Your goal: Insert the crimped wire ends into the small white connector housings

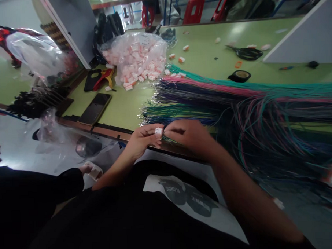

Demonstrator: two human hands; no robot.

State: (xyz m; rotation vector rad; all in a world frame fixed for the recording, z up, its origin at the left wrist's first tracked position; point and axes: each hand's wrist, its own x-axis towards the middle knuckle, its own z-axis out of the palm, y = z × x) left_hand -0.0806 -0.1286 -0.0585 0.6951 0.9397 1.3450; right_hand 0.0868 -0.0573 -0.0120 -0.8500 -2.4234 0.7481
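Observation:
At the table's front edge my left hand (pixel 143 139) grips a small white connector (pixel 158 131) between thumb and fingers. Just right of it, my right hand (pixel 187 134) is closed in a pinch beside the connector; what it pinches is too small and dark to make out. Behind my hands lie bundles of wires with bare metal ends: green wires (pixel 179 111), dark wires (pixel 189 92), pink wires (pixel 208 83) and teal wires (pixel 197 76). A clear bag (pixel 141 54) full of white and orange connectors sits beyond them to the left.
A phone (pixel 95 108) lies left, near red-handled pliers (pixel 102 79). Black scissors (pixel 248 53) and black tape (pixel 240 76) lie behind the wires. Wires hang over the table's front edge at right. Upright panels (pixel 307 34) stand at both sides. Another person's dark sleeve (pixel 66 182) is at lower left.

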